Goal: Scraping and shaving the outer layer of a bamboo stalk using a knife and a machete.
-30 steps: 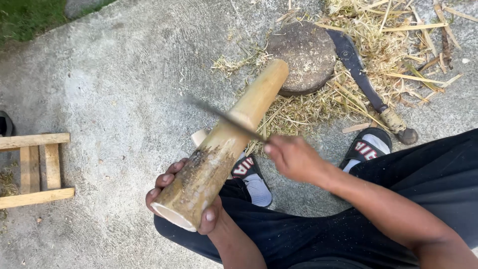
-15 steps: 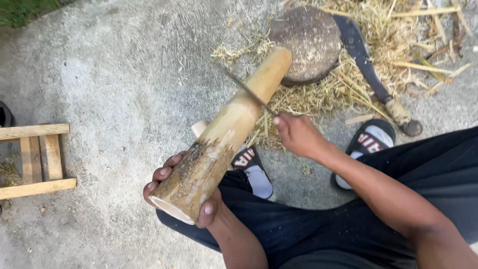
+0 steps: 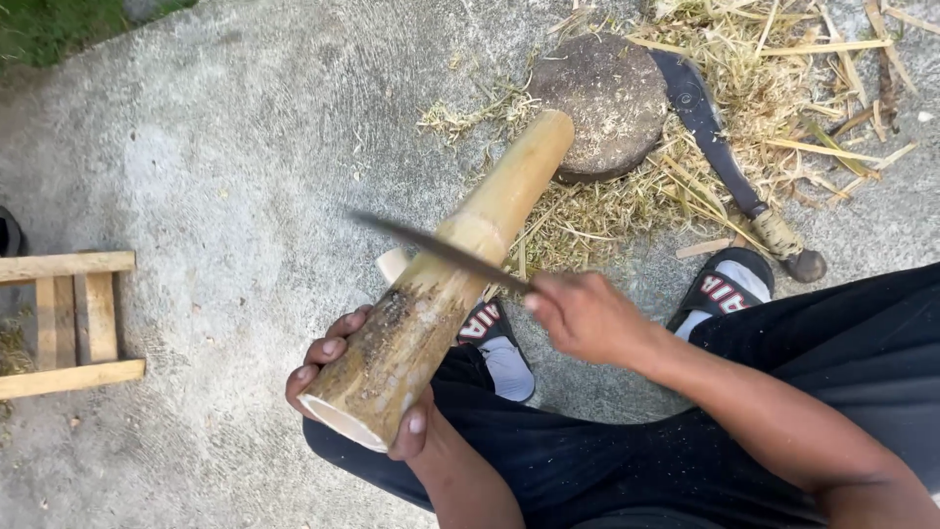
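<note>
Our left hand [image 3: 357,387] wraps the near end of the bamboo pole [image 3: 446,284], which slants over our lap toward the round stone [image 3: 599,103]; our right hand [image 3: 585,315] closes around a thin knife [image 3: 441,250] laid across it.

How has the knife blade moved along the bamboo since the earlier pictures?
Yes. The knife blade lies lower on the bamboo than half a second ago, further from the round stone, nearer the left hand.
</note>
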